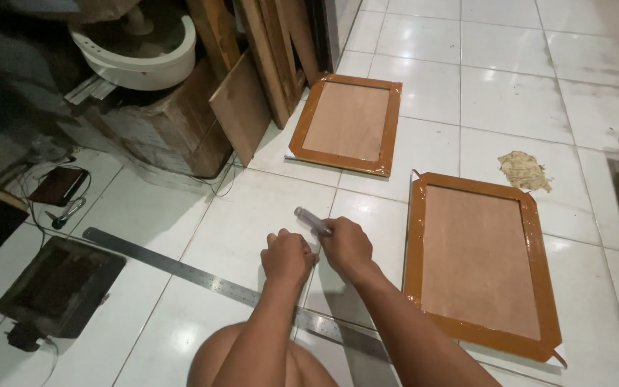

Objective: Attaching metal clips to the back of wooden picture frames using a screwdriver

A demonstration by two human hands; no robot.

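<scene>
Both hands are meeting over the white tiled floor [510, 100]: right hand [347, 247] is gripping a small clear plastic tube [311, 221], left hand [287, 256] is clenching beside it, above a long steel ruler [180, 269], near a brown-taped board [478, 261].

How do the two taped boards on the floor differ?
The near board looks larger and lies by the right hand; the far board looks smaller and lies beyond both hands, by leaning wood planks. The near board stands upright in the view; the far board is tilted a little. The near board has loose tape ends at its corners. Both are brown panels edged with glossy orange-brown tape, flat on white tiles.
</scene>
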